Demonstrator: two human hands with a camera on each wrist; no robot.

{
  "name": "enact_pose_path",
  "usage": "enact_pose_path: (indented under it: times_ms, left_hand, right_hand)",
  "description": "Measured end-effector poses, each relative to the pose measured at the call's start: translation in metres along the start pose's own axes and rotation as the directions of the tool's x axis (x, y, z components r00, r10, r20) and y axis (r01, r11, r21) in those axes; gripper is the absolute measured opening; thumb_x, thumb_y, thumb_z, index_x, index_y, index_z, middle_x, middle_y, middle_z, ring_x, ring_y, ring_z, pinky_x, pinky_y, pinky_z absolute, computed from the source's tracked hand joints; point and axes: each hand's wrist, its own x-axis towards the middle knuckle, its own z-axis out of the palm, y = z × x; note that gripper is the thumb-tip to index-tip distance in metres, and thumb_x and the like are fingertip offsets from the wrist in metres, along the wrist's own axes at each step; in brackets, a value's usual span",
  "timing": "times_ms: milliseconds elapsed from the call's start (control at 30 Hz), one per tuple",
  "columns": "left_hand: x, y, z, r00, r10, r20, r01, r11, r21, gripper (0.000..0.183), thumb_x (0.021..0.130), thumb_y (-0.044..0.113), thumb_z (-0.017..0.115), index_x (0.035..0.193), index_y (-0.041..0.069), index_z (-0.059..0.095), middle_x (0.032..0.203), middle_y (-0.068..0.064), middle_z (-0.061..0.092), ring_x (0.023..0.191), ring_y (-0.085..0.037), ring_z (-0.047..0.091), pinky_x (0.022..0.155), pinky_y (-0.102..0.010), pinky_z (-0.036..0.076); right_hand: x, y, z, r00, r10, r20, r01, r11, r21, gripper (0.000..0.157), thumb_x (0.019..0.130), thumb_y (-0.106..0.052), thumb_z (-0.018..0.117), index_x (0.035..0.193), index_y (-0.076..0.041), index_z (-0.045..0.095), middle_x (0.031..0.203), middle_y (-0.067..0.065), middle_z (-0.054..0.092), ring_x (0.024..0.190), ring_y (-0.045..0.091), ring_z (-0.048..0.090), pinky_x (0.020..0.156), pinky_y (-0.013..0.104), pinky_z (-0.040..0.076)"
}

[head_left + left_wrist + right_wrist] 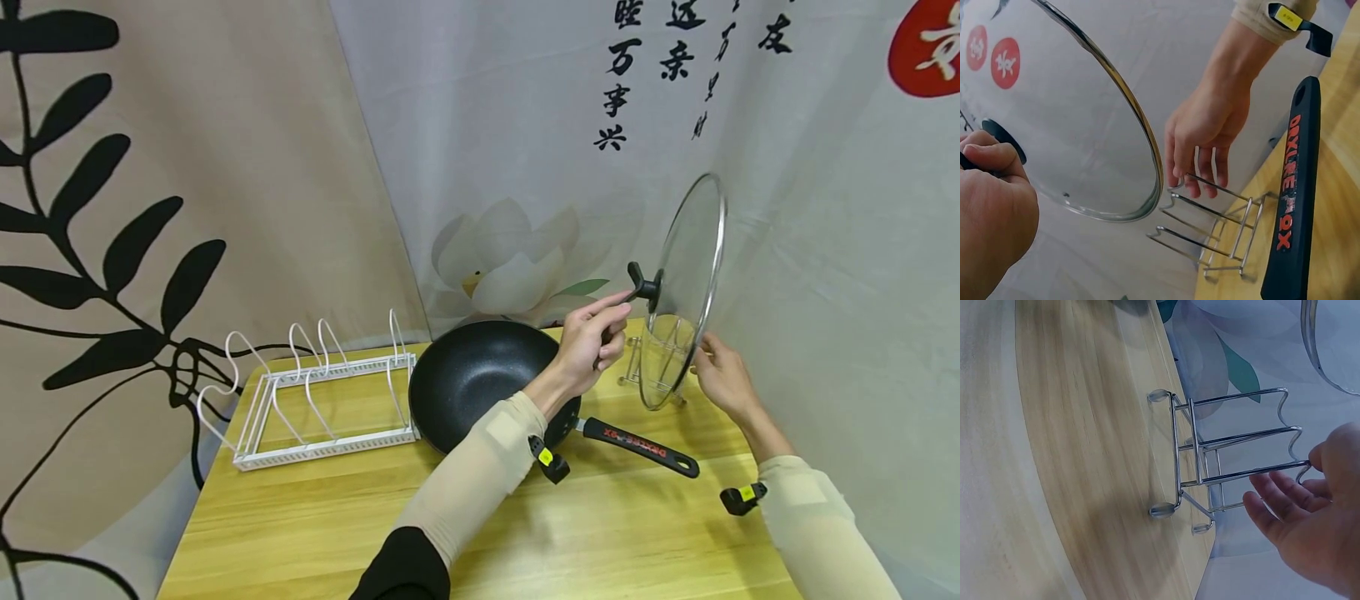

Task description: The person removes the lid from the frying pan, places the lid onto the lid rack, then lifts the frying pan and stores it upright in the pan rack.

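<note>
My left hand [588, 346] grips the black knob [651, 287] of a glass pot lid [722, 225]. The lid stands nearly on edge in the air, and its lower rim overlaps a small metal wire lid rack [1247, 433] in the head view. In the left wrist view the rim [1159, 165] shows beside the rack's upper wires, apart from them. At the rack's upper end, my right hand [723, 375] pinches a wire between thumb and fingers [1263, 515]. The rack's feet point toward the wooden table.
A black wok [480, 383] sits mid-table under my left forearm, its handle [637, 446] pointing right toward the front. Left of it is a white dish rack [322, 450] with upright loops. Printed curtains [525, 125] hang behind the wooden table [600, 533].
</note>
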Motion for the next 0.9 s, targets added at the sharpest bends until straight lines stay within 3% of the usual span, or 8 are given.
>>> enact_pose_path:
  times_ms: [67,167,433,500,600,700,833,900]
  left_hand:
    - [0.001,-0.001,0.000,1.000,-0.001,0.002,0.001,1.000,-0.002,0.052,0.119,0.019,0.053,0.169,0.004,0.050,0.077,0.013,0.048,0.046,0.000,0.034,0.043,-0.017,0.028]
    - [0.001,-0.001,0.000,1.000,-0.002,0.003,0.002,1.000,-0.003,0.052,0.119,0.020,0.054,0.169,0.005,0.051,0.077,0.013,0.048,0.046,0.000,0.034,0.043,-0.017,0.028]
    - [0.004,-0.004,0.001,1.000,-0.007,-0.001,0.007,1.000,0.001,0.053,0.118,0.021,0.054,0.169,0.006,0.051,0.075,0.013,0.048,0.046,0.000,0.033,0.043,-0.017,0.028]
    - [0.005,-0.006,0.001,1.000,-0.009,0.003,0.009,1.000,0.003,0.053,0.118,0.021,0.054,0.169,0.005,0.050,0.075,0.013,0.047,0.046,0.000,0.033,0.043,-0.017,0.028]
    - [0.007,-0.008,0.000,1.000,-0.013,0.008,0.013,1.000,0.006,0.054,0.118,0.021,0.054,0.169,0.006,0.050,0.075,0.013,0.047,0.046,0.000,0.033,0.043,-0.017,0.029]
    - [0.008,-0.009,0.000,1.000,-0.019,0.009,0.019,1.000,0.006,0.054,0.119,0.022,0.054,0.170,0.007,0.049,0.075,0.012,0.047,0.046,0.000,0.032,0.043,-0.018,0.029]
    - [0.011,-0.010,0.000,1.000,-0.022,0.007,0.022,1.000,-0.005,0.054,0.119,0.023,0.053,0.170,0.008,0.049,0.075,0.012,0.047,0.046,-0.001,0.032,0.043,-0.018,0.029]
    - [0.013,-0.010,0.000,1.000,-0.020,0.006,0.020,1.000,-0.008,0.054,0.119,0.023,0.054,0.170,0.008,0.049,0.075,0.011,0.048,0.046,-0.001,0.032,0.043,-0.019,0.029]
  right_hand:
    - [-0.001,0.000,0.000,1.000,-0.002,-0.003,0.002,1.000,-0.008,0.056,0.122,-0.028,0.030,0.167,0.003,0.046,0.146,0.041,0.063,0.120,0.062,0.073,0.082,0.028,0.061]
    - [-0.001,0.001,-0.001,1.000,0.000,-0.005,0.000,1.000,-0.018,0.056,0.123,-0.029,0.030,0.165,0.003,0.047,0.137,0.039,0.066,0.114,0.059,0.074,0.077,0.027,0.058]
    - [-0.002,0.002,0.001,1.000,-0.009,0.001,0.009,1.000,-0.010,0.060,0.124,-0.029,0.030,0.175,0.002,0.034,0.129,0.039,0.069,0.110,0.058,0.076,0.086,0.055,0.068]
    - [-0.003,0.003,0.001,1.000,-0.013,-0.010,0.013,1.000,-0.015,0.058,0.124,-0.029,0.030,0.173,0.002,0.038,0.125,0.038,0.070,0.107,0.056,0.076,0.085,0.051,0.069]
    - [-0.004,0.004,0.002,1.000,-0.009,-0.022,0.009,1.000,-0.025,0.055,0.124,-0.029,0.031,0.165,0.003,0.048,0.120,0.033,0.072,0.105,0.050,0.076,0.081,0.034,0.067]
    - [-0.004,0.004,0.002,1.000,0.002,-0.017,-0.003,1.000,-0.027,0.056,0.123,-0.029,0.030,0.165,0.005,0.048,0.119,0.032,0.072,0.106,0.046,0.075,0.080,0.025,0.065]
    - [-0.005,0.003,0.001,1.000,0.014,0.003,-0.014,1.000,-0.018,0.063,0.122,-0.027,0.028,0.173,0.011,0.030,0.124,0.035,0.069,0.109,0.050,0.075,0.086,0.039,0.070]
    - [-0.005,0.002,0.001,1.000,0.019,0.008,-0.019,1.000,-0.018,0.064,0.123,-0.028,0.029,0.173,0.011,0.029,0.125,0.036,0.068,0.110,0.052,0.074,0.088,0.047,0.070]
